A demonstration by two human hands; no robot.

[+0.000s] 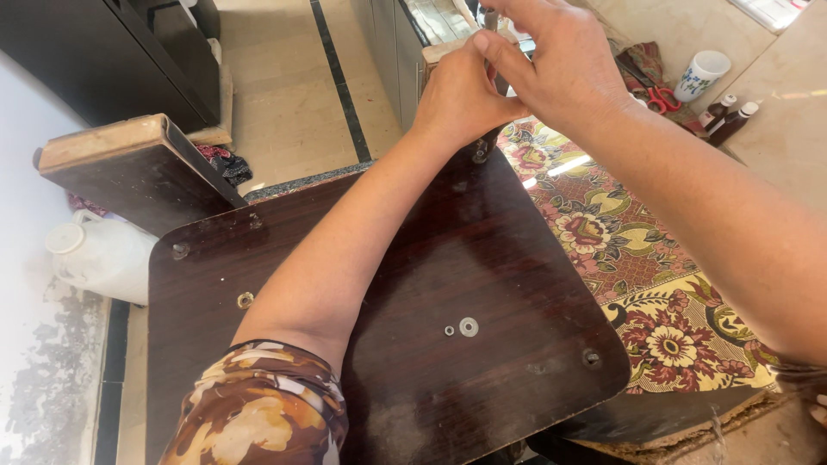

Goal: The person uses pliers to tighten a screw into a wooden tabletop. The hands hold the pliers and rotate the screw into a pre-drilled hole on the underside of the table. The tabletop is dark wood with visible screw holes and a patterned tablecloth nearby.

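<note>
A dark wooden panel [482, 258] with rounded corners lies flat in front of me. Both hands meet at its far edge. My left hand [461, 95] is closed around a thin metal piece standing at a corner fitting [479, 153]. My right hand [556, 56] rests over it, fingers pinched on the top of the same piece, most of which is hidden. A metal washer [469, 326] and a small nut [449, 330] lie loose on the panel. A brass insert [245, 300] sits near the left edge.
A second dark board with a raw edge [129, 164] leans at the left. A white plastic jug [99, 254] stands below it. A floral cloth [637, 258] lies at the right. Red-handled scissors [663, 96], a white cup [702, 73] and small bottles [728, 116] sit far right.
</note>
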